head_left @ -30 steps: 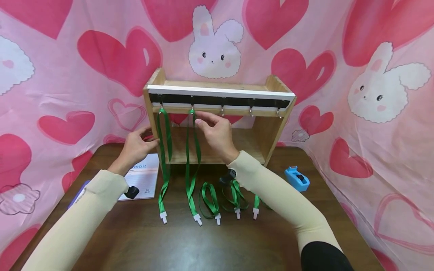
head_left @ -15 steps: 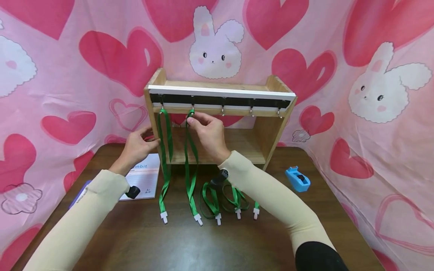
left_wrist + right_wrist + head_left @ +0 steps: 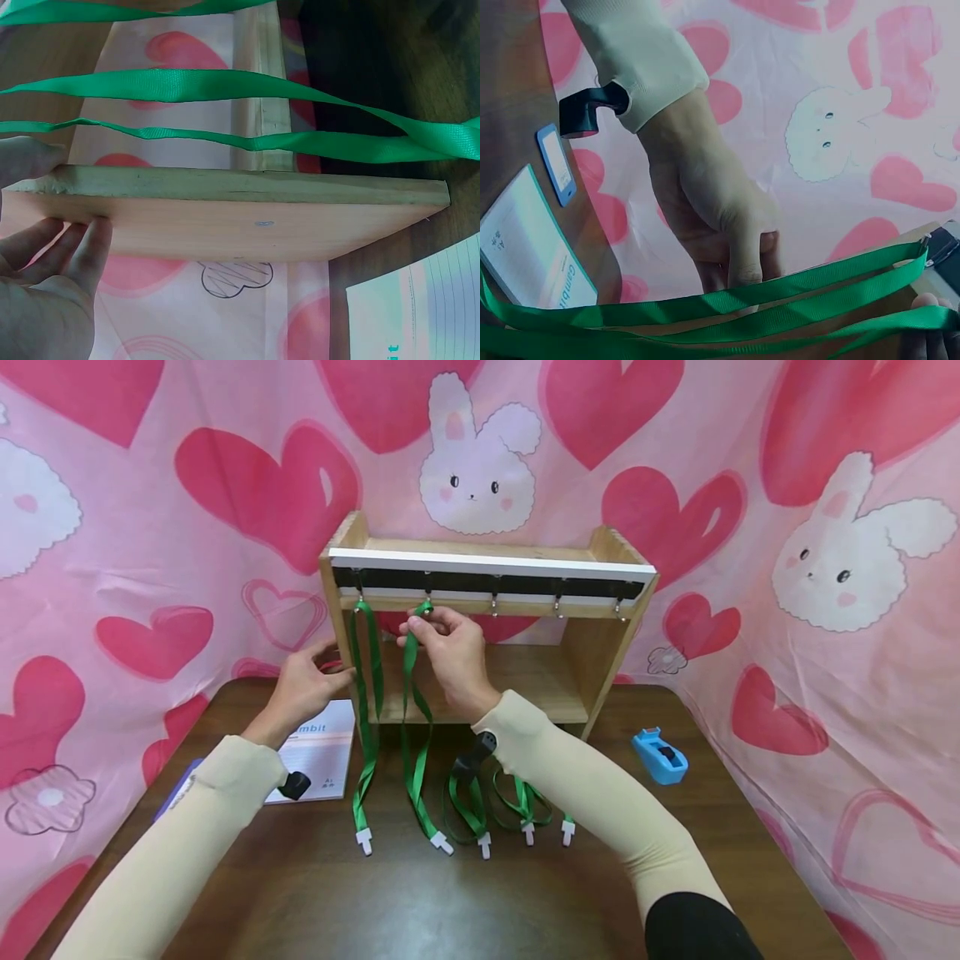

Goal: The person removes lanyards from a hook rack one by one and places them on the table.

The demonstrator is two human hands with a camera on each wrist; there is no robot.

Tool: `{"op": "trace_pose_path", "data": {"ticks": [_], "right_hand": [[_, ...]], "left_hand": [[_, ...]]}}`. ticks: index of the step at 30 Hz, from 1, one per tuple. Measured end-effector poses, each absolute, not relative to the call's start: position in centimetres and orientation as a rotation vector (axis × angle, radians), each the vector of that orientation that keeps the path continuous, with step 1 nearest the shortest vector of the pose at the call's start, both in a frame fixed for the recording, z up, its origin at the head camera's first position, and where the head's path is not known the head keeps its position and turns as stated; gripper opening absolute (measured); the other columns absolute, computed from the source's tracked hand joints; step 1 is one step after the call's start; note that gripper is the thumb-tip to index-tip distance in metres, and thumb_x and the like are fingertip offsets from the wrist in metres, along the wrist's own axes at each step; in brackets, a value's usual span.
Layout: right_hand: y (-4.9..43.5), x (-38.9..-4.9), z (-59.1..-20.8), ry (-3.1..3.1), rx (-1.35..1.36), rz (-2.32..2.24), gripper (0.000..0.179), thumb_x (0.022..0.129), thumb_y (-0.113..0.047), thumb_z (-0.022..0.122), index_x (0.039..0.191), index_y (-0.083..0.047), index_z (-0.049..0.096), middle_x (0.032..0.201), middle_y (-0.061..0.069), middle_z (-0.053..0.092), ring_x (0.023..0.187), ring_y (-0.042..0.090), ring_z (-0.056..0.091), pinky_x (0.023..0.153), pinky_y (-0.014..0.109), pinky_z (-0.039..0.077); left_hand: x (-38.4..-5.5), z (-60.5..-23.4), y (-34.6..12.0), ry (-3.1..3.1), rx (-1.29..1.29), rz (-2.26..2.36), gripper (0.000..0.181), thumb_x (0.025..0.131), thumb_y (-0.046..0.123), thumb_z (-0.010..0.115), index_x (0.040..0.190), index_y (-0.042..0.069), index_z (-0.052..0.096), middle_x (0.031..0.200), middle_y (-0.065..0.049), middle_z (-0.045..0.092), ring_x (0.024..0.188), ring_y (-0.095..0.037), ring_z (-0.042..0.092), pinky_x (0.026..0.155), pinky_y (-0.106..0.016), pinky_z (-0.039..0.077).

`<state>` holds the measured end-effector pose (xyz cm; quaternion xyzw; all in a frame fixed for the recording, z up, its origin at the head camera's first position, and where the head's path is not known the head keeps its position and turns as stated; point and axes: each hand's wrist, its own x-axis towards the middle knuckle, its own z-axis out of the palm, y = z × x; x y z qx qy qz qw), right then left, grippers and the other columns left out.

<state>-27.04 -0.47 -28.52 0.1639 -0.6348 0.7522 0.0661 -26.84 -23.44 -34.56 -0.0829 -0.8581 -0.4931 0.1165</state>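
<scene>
In the head view my left hand [image 3: 300, 685] grips the left side panel of a small wooden shelf [image 3: 592, 652]. The left wrist view shows the thumb on the panel's front edge and fingers against its outer face. My right hand [image 3: 453, 656] pinches the strap of a green lanyard [image 3: 424, 817] just below the second hook from the left; its loop is at that hook. Another green lanyard [image 3: 367, 752] hangs from the leftmost hook, its white clip reaching low. In the right wrist view, the right fingertips [image 3: 930, 319] show at the lower right, partly behind the strap.
Bare metal hooks [image 3: 495, 602] line the shelf's front to the right. Several coiled green lanyards [image 3: 471, 814] lie on the dark table [image 3: 315, 893], partly behind the right forearm. A blue tape dispenser [image 3: 660, 756] stands right, a notepad [image 3: 318, 760] left. A blue phone-like object [image 3: 556, 165] lies beyond it.
My right hand has moved left from beside the second hook and now pinches the second lanyard's strap, pulling its upper part slightly left. The left hand stays on the panel.
</scene>
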Motion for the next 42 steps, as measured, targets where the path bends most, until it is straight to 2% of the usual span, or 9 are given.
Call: {"op": "trace_pose_path", "data": {"ticks": [7, 18, 23, 26, 31, 35, 42], "right_hand": [[0.0, -27.1, -28.6, -1.909, 0.491, 2.337, 0.024, 0.097, -0.008, 0.066, 0.119, 0.001, 0.071, 0.101, 0.023, 0.076, 0.072, 0.012, 0.076, 0.092, 0.032, 0.062], [0.5, -27.0, -29.1, -1.854, 0.514, 2.391, 0.031, 0.098, 0.000, 0.062, 0.127, 0.002, 0.068, 0.126, 0.017, 0.072, 0.071, 0.009, 0.075, 0.087, 0.033, 0.062], [0.7, -26.8, -29.1, -1.833, 0.531, 2.406, 0.028, 0.097, 0.001, 0.062, 0.124, 0.005, 0.069, 0.119, 0.033, 0.069, 0.069, 0.010, 0.075, 0.087, 0.035, 0.063], [0.9, -26.6, -29.1, -1.820, 0.552, 2.401, 0.026, 0.097, 0.001, 0.062, 0.121, 0.008, 0.070, 0.117, 0.036, 0.068, 0.070, 0.010, 0.076, 0.087, 0.036, 0.063], [1.2, -26.3, -29.2, -1.814, 0.634, 2.373, 0.025, 0.098, 0.001, 0.061, 0.119, 0.011, 0.069, 0.121, 0.036, 0.067, 0.074, 0.010, 0.076, 0.090, 0.040, 0.062], [1.3, -26.0, -29.6, -1.813, 0.701, 2.368, 0.022, 0.098, 0.002, 0.060, 0.115, 0.013, 0.069, 0.116, 0.038, 0.067, 0.076, 0.010, 0.076, 0.093, 0.047, 0.061], [1.4, -25.1, -30.5, -1.862, 0.778, 2.353, 0.021, 0.098, 0.001, 0.060, 0.111, 0.014, 0.069, 0.096, 0.021, 0.076, 0.076, 0.012, 0.077, 0.091, 0.048, 0.062]], "left_hand": [[-27.2, -34.7, -23.3, -2.514, -0.237, -1.463, 0.059, 0.094, 0.012, 0.069, 0.148, 0.003, 0.048, 0.142, -0.024, 0.059, 0.127, -0.040, 0.062, 0.101, -0.049, 0.053], [-26.9, -34.6, -23.2, -2.513, -0.263, -1.454, 0.060, 0.094, 0.013, 0.069, 0.149, 0.003, 0.047, 0.141, -0.025, 0.059, 0.127, -0.041, 0.062, 0.100, -0.047, 0.053], [-26.9, -34.7, -23.1, -2.507, -0.268, -1.470, 0.061, 0.094, 0.012, 0.069, 0.150, 0.002, 0.046, 0.142, -0.025, 0.058, 0.128, -0.040, 0.062, 0.099, -0.044, 0.053], [-26.9, -34.8, -23.2, -2.512, -0.264, -1.464, 0.062, 0.094, 0.012, 0.069, 0.150, 0.002, 0.046, 0.143, -0.026, 0.058, 0.128, -0.041, 0.061, 0.099, -0.043, 0.053], [-26.9, -34.6, -23.2, -2.521, -0.254, -1.454, 0.062, 0.094, 0.014, 0.069, 0.151, 0.003, 0.046, 0.143, -0.025, 0.057, 0.128, -0.041, 0.061, 0.099, -0.045, 0.053], [-26.8, -34.6, -23.2, -2.509, -0.249, -1.471, 0.063, 0.094, 0.013, 0.070, 0.151, 0.003, 0.045, 0.144, -0.026, 0.056, 0.129, -0.041, 0.060, 0.100, -0.045, 0.052], [-26.8, -34.5, -23.2, -2.510, -0.226, -1.453, 0.061, 0.094, 0.012, 0.069, 0.150, 0.003, 0.046, 0.144, -0.025, 0.057, 0.129, -0.040, 0.061, 0.100, -0.045, 0.053]]}}
